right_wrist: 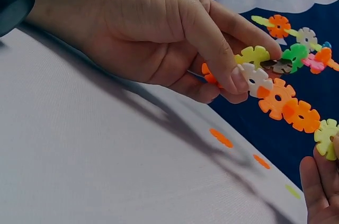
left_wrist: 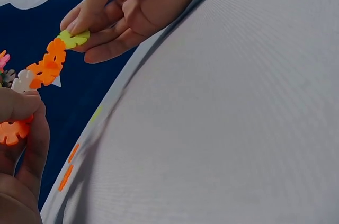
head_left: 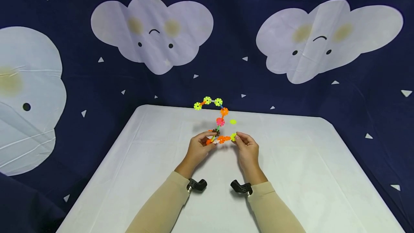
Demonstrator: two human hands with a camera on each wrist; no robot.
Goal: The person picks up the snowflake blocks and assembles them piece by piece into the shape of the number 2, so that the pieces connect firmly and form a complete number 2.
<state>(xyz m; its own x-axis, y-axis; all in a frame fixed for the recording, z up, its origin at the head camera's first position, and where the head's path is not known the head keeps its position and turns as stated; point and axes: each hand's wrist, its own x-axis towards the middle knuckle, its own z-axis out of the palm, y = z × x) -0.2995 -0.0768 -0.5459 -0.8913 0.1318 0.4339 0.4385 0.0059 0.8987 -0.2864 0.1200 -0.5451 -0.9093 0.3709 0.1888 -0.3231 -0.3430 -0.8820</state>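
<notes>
While left fingers (right_wrist: 217, 44) grip the disc chain (head_left: 220, 122), right fingers (left_wrist: 108, 50) pinch its end (right_wrist: 326, 138).

Head view forward-down; wrist views close (both share disc chain (right_wrist: 273, 106)).

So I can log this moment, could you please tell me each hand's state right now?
Left hand: closed, holding the chain of joined discs near a white disc.
Right hand: closed, pinching a yellow disc at one end of the chain.
</notes>
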